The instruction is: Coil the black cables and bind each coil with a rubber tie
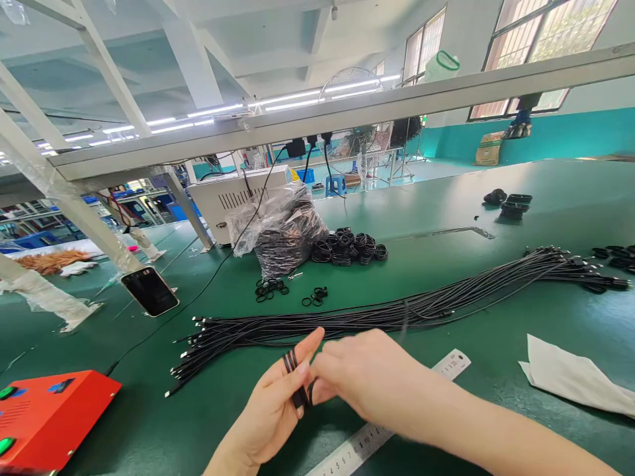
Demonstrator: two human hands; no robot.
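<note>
Several thin black rings [300, 395] loop around the fingers of my left hand [278, 396], whose thumb presses against them. My right hand [354, 370] meets it from the right, its fingers pinched at a black ring beside the left fingertips. Part of that ring is hidden by the fingers. Just beyond both hands, a long bundle of black cables [347, 322] with metal-tipped ends stretches across the green table. Under my right forearm lies a steel ruler [357, 449], partly covered.
Loose black rings [270, 289], ring piles [347, 246] and a plastic bag [288, 231] sit beyond the cables. A phone [150, 291] leans at the left, above a red box [54, 416]. White cloth [575, 373] lies right. A metal beam [317, 119] crosses overhead.
</note>
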